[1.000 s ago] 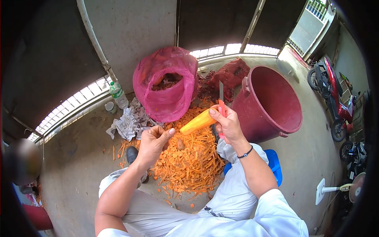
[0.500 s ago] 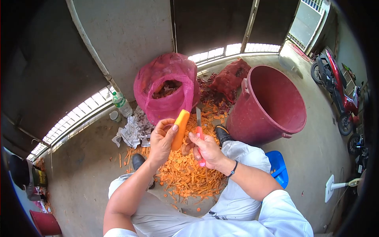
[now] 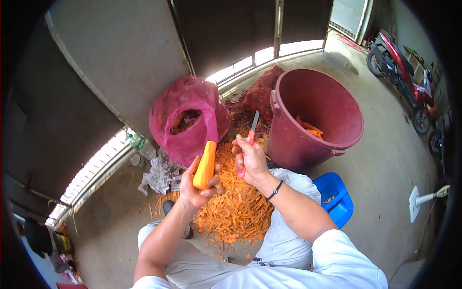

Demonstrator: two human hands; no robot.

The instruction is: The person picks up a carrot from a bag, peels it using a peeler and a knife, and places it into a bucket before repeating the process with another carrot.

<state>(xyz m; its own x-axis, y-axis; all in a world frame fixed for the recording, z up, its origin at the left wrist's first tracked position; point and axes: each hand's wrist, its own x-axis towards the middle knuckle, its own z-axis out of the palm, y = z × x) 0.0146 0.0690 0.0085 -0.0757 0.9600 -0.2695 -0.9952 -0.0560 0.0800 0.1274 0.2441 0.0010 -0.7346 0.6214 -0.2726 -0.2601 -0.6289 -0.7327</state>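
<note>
My left hand [image 3: 193, 187] is closed around the thick end of a peeled orange carrot [image 3: 206, 166], whose narrower end points up and away from me. In my right hand [image 3: 252, 158] is a knife [image 3: 251, 137] with a red-pink handle, its blade tilted upward and apart from the carrot. Below both hands spreads a heap of orange carrot peelings [image 3: 233, 214] on the floor between my legs. Peeled carrots [image 3: 310, 128] lie at the bottom of the large dark red bin [image 3: 301, 149] to the right. A pink mesh sack [image 3: 161, 103] with unpeeled carrots inside stands ahead.
Behind the bin lies a red mesh sack [image 3: 262, 91]. Crumpled paper [image 3: 162, 173], a plastic bottle [image 3: 141, 143] and a cup [image 3: 137, 160] are at the left. A blue plastic container [image 3: 337, 212] sits by my right knee. A motorcycle [image 3: 402, 72] stands far right.
The view has turned toward the right, showing more of the bin's inside. My left hand has lowered and turned the carrot; the knife has moved away from it, its blade now leaning right.
</note>
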